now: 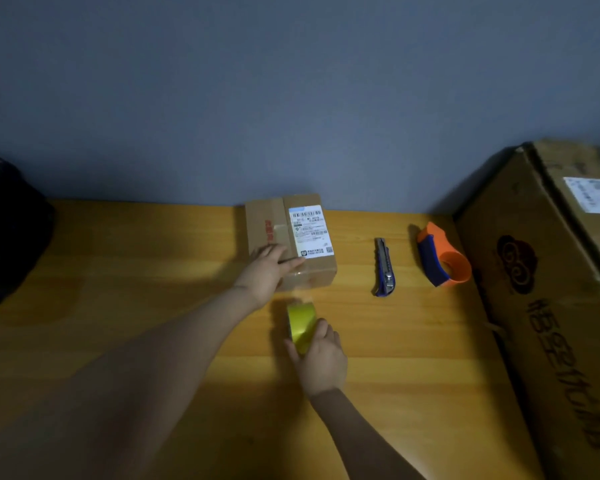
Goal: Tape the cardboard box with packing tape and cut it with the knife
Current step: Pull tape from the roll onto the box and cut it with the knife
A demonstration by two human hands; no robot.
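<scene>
**Tape drawn from the roll to the box**

My left hand (269, 268) lies flat on the near end of the cardboard box (290, 237), fingers (293, 263) stretched out toward the right and pressed against the top, gripping nothing. The box sits on the yellow wooden worktop (118, 306) close to the blue-grey wall (291, 98), with a white shipping label (310, 232) on the right half of its top and red print on the left half.

My right hand (321, 358) is nearer to me, its fingers curled round the roll of packing tape (301, 325), which stands on edge just in front of the box. The roll looks yellow-green in this dim light. A pale, see-through strip seems to run from the roll up to the box's near face, under my left hand, though the view is too dark and soft for me to be sure where it sticks.

The knife (384, 268), a blue and grey utility cutter, lies on the worktop to the right of the box, well apart from both hands. Further right lies an orange and blue tape dispenser (442, 256), with no roll in it that I can see. Past that, a large cardboard carton (541, 306) with dark printed characters leans at the worktop's right end. A dark bag (7, 233) sits at the far left edge.
</scene>
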